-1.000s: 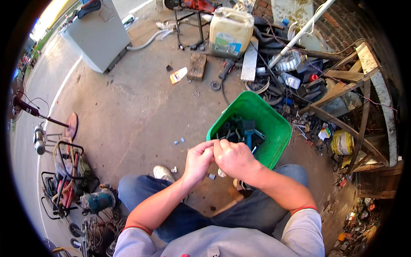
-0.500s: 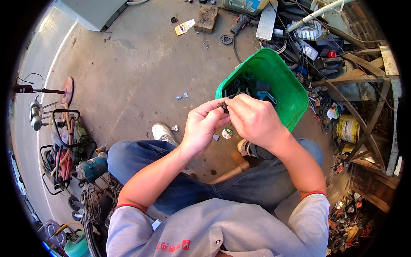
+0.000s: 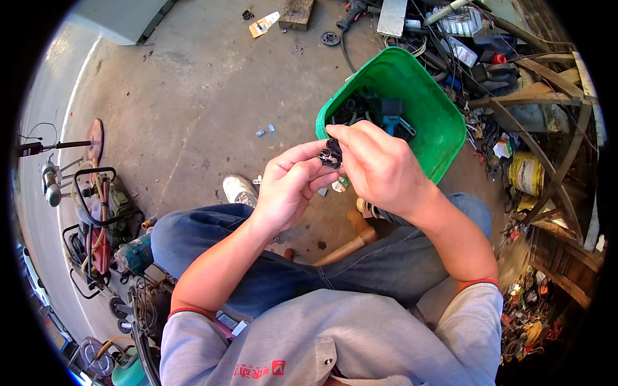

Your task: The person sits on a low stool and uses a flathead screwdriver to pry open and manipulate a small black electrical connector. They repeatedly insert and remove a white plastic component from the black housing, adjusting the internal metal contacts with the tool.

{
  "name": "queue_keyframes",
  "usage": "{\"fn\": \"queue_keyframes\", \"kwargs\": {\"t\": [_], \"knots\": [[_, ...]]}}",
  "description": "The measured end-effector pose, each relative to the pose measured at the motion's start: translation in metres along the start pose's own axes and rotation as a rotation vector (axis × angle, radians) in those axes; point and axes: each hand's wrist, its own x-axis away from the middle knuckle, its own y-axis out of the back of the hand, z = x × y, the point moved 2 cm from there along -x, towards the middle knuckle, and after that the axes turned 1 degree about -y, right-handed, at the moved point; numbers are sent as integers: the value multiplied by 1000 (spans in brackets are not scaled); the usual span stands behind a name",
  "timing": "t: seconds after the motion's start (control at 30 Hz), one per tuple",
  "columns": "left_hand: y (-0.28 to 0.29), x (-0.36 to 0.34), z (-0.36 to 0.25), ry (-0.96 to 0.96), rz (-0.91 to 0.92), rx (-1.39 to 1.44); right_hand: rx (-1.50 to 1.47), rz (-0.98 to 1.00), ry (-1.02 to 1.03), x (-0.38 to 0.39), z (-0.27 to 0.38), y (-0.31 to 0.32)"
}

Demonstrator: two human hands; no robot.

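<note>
A small black part with metal pieces on it point(image 3: 330, 156) is held up between my two hands, above the gap between my knees. My left hand point(image 3: 290, 184) pinches its left side between thumb and fingers. The closed fingers of my right hand point(image 3: 381, 164) meet its upper right edge, and they cover some of it. Just beyond my right hand stands a green plastic bin point(image 3: 444, 138). Inside are a blue and black tool piece point(image 3: 391, 116) and several dark parts, some hidden by my hand.
Small bluish pieces point(image 3: 265, 130) lie on the concrete ahead. Below my hands is a wooden handle point(image 3: 347, 248). A framed machine point(image 3: 96, 215) stands at left. Cables, bottles and scrap pile up at the far right, beside a wooden frame point(image 3: 547, 135) and a yellow bucket point(image 3: 524, 174).
The black part shows more between my fingers now; before, the fingertips mostly covered it. My hands have drawn slightly apart. The whole view has shifted a little.
</note>
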Motion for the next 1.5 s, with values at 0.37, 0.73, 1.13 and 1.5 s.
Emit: {"fn": "queue_keyframes", "kwargs": {"t": [0.37,0.73,1.13,1.5], "knots": [[-1,11,-11,13,63,-20,-1506,-32,-789,14,-26,-1],[1,21,-13,5,114,-33,-1484,115,-1056,42,-16,-20],[1,22,-11,-9,87,-25,-1560,332,-971,48,-12,-25],[0,21,-13,-4,71,-80,-1401,283,-1013,50,-11,-24]]}}
